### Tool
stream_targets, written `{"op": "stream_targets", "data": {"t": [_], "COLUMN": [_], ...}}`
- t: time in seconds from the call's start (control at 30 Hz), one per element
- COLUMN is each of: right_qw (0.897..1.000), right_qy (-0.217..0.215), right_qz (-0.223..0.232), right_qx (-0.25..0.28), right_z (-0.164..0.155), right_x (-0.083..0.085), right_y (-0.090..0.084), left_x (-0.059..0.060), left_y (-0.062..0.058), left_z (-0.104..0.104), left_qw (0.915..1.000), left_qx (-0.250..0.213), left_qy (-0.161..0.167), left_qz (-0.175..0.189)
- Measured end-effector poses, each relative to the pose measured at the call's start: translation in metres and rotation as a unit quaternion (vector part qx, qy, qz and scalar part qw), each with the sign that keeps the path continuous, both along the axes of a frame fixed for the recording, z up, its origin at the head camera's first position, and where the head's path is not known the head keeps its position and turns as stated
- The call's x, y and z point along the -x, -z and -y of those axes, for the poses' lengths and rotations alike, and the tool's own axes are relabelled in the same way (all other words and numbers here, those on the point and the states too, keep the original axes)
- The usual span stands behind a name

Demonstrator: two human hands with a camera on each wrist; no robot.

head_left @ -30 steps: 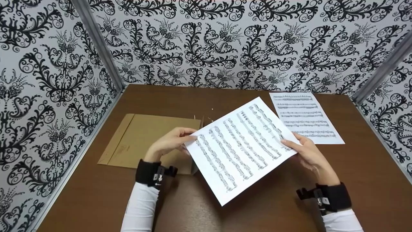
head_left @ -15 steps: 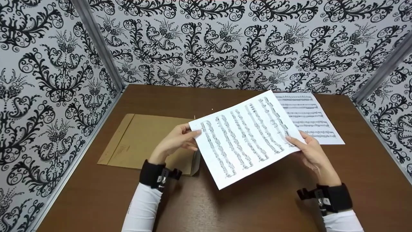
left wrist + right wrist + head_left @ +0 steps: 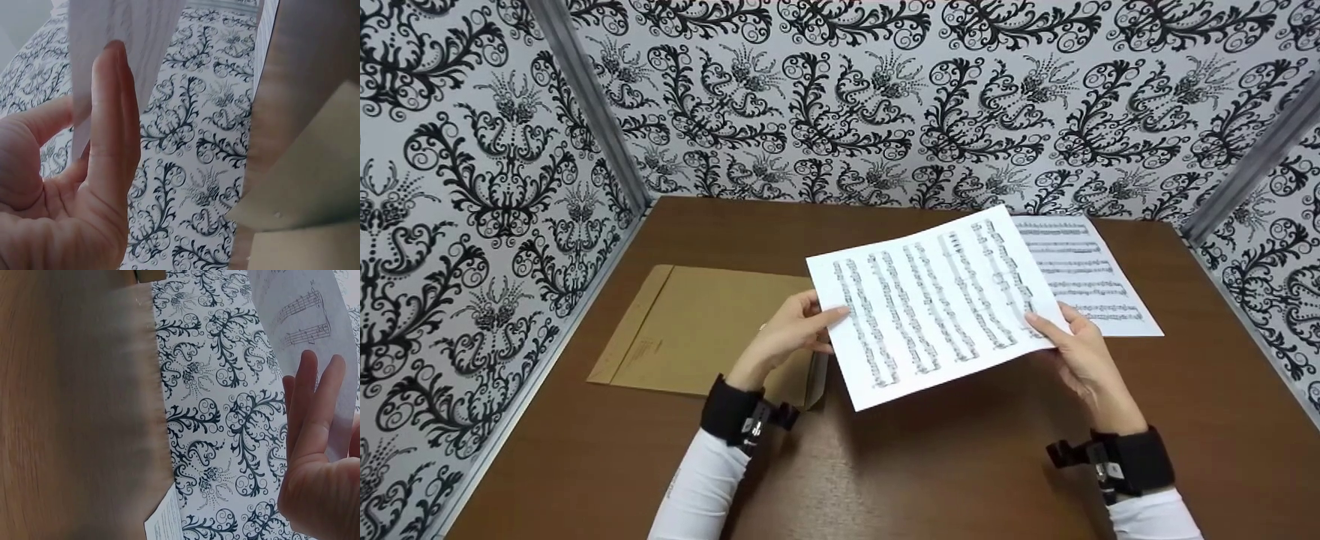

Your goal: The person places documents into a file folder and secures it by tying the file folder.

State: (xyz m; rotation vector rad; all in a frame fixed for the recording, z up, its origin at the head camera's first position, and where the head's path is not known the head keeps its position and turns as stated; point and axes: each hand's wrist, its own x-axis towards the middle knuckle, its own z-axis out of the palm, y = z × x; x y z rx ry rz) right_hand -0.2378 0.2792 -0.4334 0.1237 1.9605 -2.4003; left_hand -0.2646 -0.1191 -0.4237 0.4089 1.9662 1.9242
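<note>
Between both hands a white sheet of music (image 3: pixel 930 307) is held up above the table, its printed staves running steeply down the page. My left hand (image 3: pixel 791 334) pinches its left edge, thumb on the printed face and fingers behind. At the opposite edge my right hand (image 3: pixel 1080 352) grips the sheet in the same way. In the left wrist view the fingers (image 3: pixel 109 124) lie straight along the back of the paper. The right wrist view shows fingers (image 3: pixel 320 405) spread against the sheet's back, where more printed staves appear.
A brown cardboard envelope (image 3: pixel 712 315) lies on the left of the wooden table (image 3: pixel 960 465). At the back right, a second music sheet (image 3: pixel 1110 277) lies flat, partly covered by the held one. Patterned walls (image 3: pixel 840 97) enclose the table's back and sides.
The held sheet has turned towards level, its left end rising and its lower corner lifting. My left hand has shifted right and slid down along the sheet's left edge; the right hand stays nearly in place.
</note>
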Motion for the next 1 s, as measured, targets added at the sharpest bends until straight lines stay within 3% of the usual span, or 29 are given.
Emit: {"op": "stream_targets", "data": {"t": [0.2,0.5,0.83,1.0], "right_qw": [1.0,0.999,0.998,0.995], "right_qy": [-0.002,-0.014,-0.031,-0.061], "right_qz": [0.006,0.008,0.007,0.006], "right_qx": [-0.016,-0.048,-0.059,-0.075], "right_z": [0.007,0.015,0.021,0.021], "right_x": [-0.002,-0.005,-0.005,-0.005], "right_y": [-0.001,-0.002,-0.001,-0.002], "left_x": [0.0,0.002,0.004,0.006], "left_y": [0.006,0.01,0.008,0.008], "left_z": [-0.006,-0.01,-0.007,-0.007], "left_qw": [0.9995,0.9965,0.9912,0.9893], "left_qx": [-0.015,-0.047,0.018,0.016], "left_qy": [0.001,-0.05,-0.119,-0.136], "left_qz": [-0.027,-0.048,-0.056,-0.05]}}
